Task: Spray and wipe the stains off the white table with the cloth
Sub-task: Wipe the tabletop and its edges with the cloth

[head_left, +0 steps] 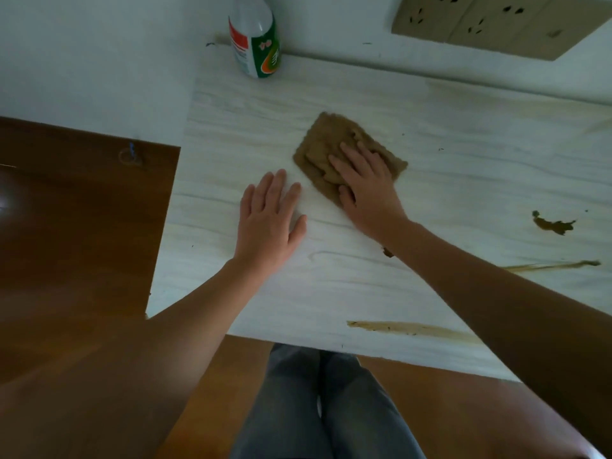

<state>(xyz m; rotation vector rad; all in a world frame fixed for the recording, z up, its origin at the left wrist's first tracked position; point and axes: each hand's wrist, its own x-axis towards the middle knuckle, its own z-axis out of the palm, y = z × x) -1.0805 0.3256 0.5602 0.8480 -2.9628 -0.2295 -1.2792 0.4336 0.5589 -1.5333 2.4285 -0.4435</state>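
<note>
A brown cloth (331,140) lies flat near the middle of the white table (251,127). My right hand (366,187) presses down on its near right part, fingers spread over it. My left hand (270,217) rests flat on the bare table just left of the cloth, fingers apart, holding nothing. A spray bottle (255,38) with a green and red label stands upright at the table's far left corner, against the wall. Brown stains show on the right: a blotch (553,224), a thin streak (549,266) and a long smear (407,327) near the front edge.
The white wall runs along the far side, with a beige socket panel (490,21) at the upper right. Brown wooden floor (76,226) lies left of the table and below its front edge. My legs in grey trousers (318,409) stand at the front edge.
</note>
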